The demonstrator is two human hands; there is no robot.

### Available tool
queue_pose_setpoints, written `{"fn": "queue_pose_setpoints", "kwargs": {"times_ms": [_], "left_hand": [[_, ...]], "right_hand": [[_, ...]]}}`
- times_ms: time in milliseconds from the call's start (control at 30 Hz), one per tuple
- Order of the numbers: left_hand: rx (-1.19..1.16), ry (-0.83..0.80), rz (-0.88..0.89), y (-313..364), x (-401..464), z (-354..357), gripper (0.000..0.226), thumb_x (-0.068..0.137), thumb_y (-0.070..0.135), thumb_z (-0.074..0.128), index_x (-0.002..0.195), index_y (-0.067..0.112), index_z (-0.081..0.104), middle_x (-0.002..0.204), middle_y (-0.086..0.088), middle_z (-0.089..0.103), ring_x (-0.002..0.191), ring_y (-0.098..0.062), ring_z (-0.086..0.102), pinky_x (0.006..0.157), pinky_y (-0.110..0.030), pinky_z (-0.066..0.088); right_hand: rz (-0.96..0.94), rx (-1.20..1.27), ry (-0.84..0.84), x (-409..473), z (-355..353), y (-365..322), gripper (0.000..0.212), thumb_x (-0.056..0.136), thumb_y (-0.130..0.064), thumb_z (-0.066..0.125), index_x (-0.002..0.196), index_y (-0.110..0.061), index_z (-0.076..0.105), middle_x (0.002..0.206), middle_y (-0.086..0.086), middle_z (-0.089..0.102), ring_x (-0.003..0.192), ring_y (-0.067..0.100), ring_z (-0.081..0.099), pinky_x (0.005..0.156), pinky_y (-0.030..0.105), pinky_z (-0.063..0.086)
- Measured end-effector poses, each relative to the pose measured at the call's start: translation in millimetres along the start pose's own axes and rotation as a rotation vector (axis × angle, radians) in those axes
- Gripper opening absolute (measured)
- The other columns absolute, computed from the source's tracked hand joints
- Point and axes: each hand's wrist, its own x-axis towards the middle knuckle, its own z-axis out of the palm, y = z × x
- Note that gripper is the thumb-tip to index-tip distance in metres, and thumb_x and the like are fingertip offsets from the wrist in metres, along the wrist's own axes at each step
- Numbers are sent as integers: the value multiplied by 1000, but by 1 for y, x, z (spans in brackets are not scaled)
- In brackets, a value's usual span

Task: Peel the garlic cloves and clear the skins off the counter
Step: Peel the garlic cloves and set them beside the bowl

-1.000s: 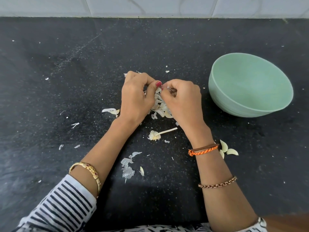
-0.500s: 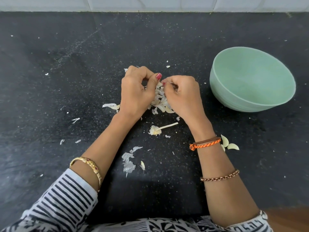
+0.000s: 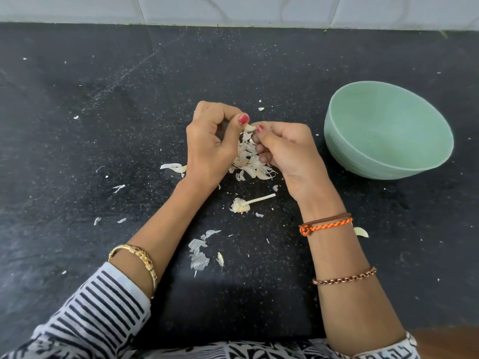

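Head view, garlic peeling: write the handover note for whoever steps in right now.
Left hand and right hand together pinch one pale garlic clove, mid-peel, above the heap of papery white skins.
Bare garlic stalk with root end lies nearer the person; one peeled clove sits beside the right wrist.
Pale green round bowl, at right, looks empty.
Left: finish the clove, clear skins off the black stone counter.

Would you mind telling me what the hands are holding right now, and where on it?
A garlic clove, pinched at its upper tip between left hand and right hand; the rest is hidden.
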Motion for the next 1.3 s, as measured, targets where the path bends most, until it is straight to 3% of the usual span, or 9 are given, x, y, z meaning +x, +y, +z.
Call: {"fn": "queue_pose_setpoints", "kwargs": {"times_ms": [133, 233, 367, 467, 567, 700, 900, 1100, 1300], "left_hand": [[-12, -9, -92, 1, -1, 1, 8, 88, 24, 54, 87, 21, 61, 79, 14, 56, 79, -7, 46, 70, -10, 37], [-14, -57, -69, 0, 1, -1, 9, 88, 22, 56, 87, 23, 64, 77, 21, 58, 78, -10, 48, 71, -14, 38], [-174, -91, -125, 1, 3, 1, 12, 87, 29, 57, 88, 27, 68, 77, 22, 65, 78, -34, 59, 72, -44, 50], [-290, -103, -192, 2, 3, 2, 10, 86, 15, 61, 89, 23, 67, 79, 19, 68, 78, -14, 65, 73, -29, 53], [-382, -115, -278, -1, 3, 2, 23, 83, 0, 60, 91, 22, 62, 79, 18, 69, 80, 1, 63, 76, -17, 49], [-352, -129, -276, -1, 3, 1, 23, 82, 2, 61, 90, 23, 62, 80, 14, 68, 81, 1, 63, 72, -17, 50], [-245, -123, -230, 1, 2, 1, 21, 81, 9, 63, 90, 28, 61, 79, 23, 68, 76, -1, 62, 64, -31, 49], [-221, -109, -191, 2, 2, -2, 21, 79, 6, 64, 85, 26, 60, 83, 9, 64, 71, -4, 57, 57, -18, 41], [-292, -65, -244, 5, 4, -2, 22, 71, 7, 65, 78, 26, 58, 71, 16, 63, 65, 1, 54, 55, -15, 38]], "right_hand": [[-38, 105, 19, -1, -4, -3, 15, 90, -4, 55, 86, -8, 69, 74, 3, 67, 67, 7, 63, 67, 19, 55], [3, 175, -9, -2, -5, -4, 6, 85, -8, 65, 88, -7, 70, 76, 5, 69, 69, 10, 64, 68, 21, 55], [-38, 189, 86, -2, -2, -1, 8, 80, 0, 68, 87, -3, 70, 67, 4, 66, 62, 8, 61, 66, 19, 55], [-54, 211, 152, -2, -1, -1, 9, 78, 2, 69, 82, -7, 70, 67, 3, 65, 61, 8, 61, 64, 18, 54], [-109, 148, 185, -1, -2, 0, 13, 76, 3, 70, 80, -9, 69, 69, 0, 66, 61, 4, 61, 61, 15, 50], [-136, 136, 219, -1, -2, 1, 12, 78, 2, 69, 85, -8, 70, 70, -1, 67, 60, 2, 61, 61, 15, 50], [-180, 83, 244, 1, -3, 3, 13, 77, 2, 70, 89, -5, 71, 73, 2, 68, 61, 2, 63, 62, 14, 50], [-269, -46, 286, 4, -3, 8, 14, 75, 0, 73, 87, -6, 73, 73, -2, 69, 65, 4, 66, 68, 21, 54], [-298, -94, 249, 3, -1, 8, 13, 74, 1, 74, 84, -6, 74, 72, -3, 69, 67, 5, 66, 67, 20, 54]]}}
